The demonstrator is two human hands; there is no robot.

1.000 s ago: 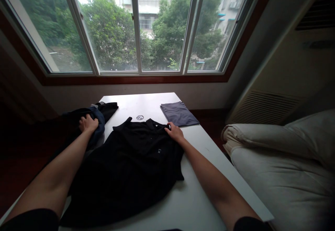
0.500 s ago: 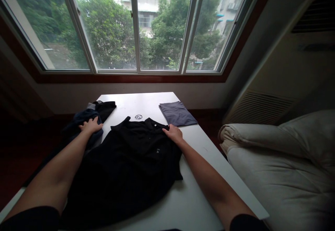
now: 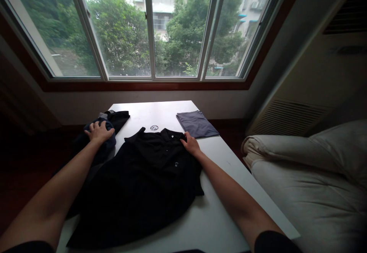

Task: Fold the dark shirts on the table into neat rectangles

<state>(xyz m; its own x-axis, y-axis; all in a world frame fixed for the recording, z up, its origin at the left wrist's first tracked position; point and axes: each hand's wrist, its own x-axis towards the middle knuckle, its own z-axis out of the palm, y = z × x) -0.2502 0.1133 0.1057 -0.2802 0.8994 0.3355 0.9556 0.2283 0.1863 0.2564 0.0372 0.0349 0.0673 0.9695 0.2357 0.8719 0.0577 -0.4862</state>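
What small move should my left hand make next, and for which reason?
Perhaps lift the left hand off the dark blue clothing and take the black shirt by its far-left corner. The right hand grips the shirt beside its collar, while that other corner lies unheld on the white table.

looks like a home here: cream sofa (image 3: 298,188) at right, clothes (image 3: 146,176) across the table (image 3: 229,176), wide window (image 3: 151,31) onto trees (image 3: 117,35).
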